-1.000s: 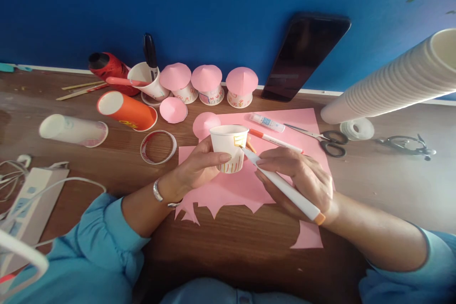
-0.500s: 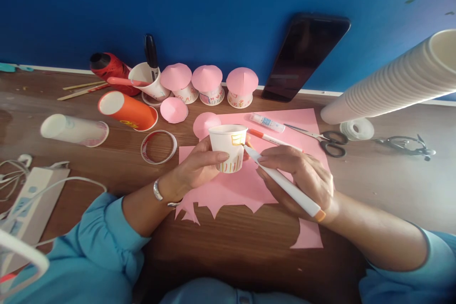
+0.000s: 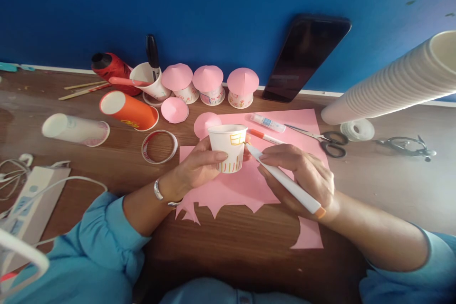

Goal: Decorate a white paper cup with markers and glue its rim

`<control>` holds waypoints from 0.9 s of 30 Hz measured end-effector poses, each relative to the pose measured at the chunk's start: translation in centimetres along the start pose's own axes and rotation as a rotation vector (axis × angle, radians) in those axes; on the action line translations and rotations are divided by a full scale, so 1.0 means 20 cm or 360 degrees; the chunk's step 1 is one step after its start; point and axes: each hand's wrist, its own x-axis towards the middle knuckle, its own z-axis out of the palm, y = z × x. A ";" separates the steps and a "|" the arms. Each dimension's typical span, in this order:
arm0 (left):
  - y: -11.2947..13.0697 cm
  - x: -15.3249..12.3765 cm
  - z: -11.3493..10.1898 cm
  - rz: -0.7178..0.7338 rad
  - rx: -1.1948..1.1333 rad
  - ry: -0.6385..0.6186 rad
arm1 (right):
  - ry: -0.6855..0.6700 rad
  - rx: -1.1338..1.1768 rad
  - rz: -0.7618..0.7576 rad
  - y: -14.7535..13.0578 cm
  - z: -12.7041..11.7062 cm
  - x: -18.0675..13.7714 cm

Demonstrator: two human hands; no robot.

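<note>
My left hand [image 3: 199, 166] is wrapped round a small white paper cup [image 3: 228, 145] that stands upright over a sheet of pink paper [image 3: 249, 180]. Orange lines run along the cup's bottom edge and a small yellow square sits near its rim. My right hand [image 3: 302, 175] grips a white marker with an orange end [image 3: 285, 183]. The marker's tip touches the cup's right side, next to the yellow square.
Three cups capped with pink cones [image 3: 208, 84] stand by the blue wall. Nearby are an orange cup on its side [image 3: 128, 111], a glue stick [image 3: 267, 122], an orange pen [image 3: 265, 137], scissors [image 3: 326, 140], a leaning phone [image 3: 306, 57] and a long cup stack [image 3: 395, 83].
The marker tip has shifted slightly up and right along the cup's side. Both hands and the cup stay almost where they were.
</note>
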 end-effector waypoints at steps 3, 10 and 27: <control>0.00 0.00 0.00 -0.0006 0.0001 0.0006 | 0.0008 0.0020 -0.0002 0.00 0.00 0.01; 0.01 0.00 0.02 0.0023 0.0038 -0.0035 | 0.0039 0.0033 -0.0063 -0.04 -0.02 0.01; 0.02 -0.02 0.04 -0.0073 0.0081 0.0024 | -0.0044 -0.0028 -0.0079 -0.03 0.00 -0.02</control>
